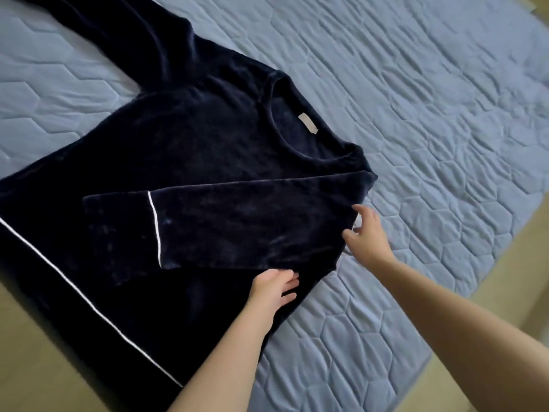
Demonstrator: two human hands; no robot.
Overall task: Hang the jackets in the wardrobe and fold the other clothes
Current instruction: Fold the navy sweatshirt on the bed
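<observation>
A dark navy velvet top (184, 150) with thin white piping lies flat on the blue quilted bed (430, 114), neck opening toward the right. One sleeve (225, 221) is folded across the body; the other sleeve stretches away to the upper left. My left hand (274, 288) rests flat on the top's side edge, just below the folded sleeve, fingers straight. My right hand (367, 230) touches the fabric at the shoulder end of the folded sleeve, fingers spread and only loosely bent.
The bed's edge runs along the lower right, with beige floor (520, 248) beyond it. More floor shows at the lower left (38, 367), where the top's hem reaches the bed's edge.
</observation>
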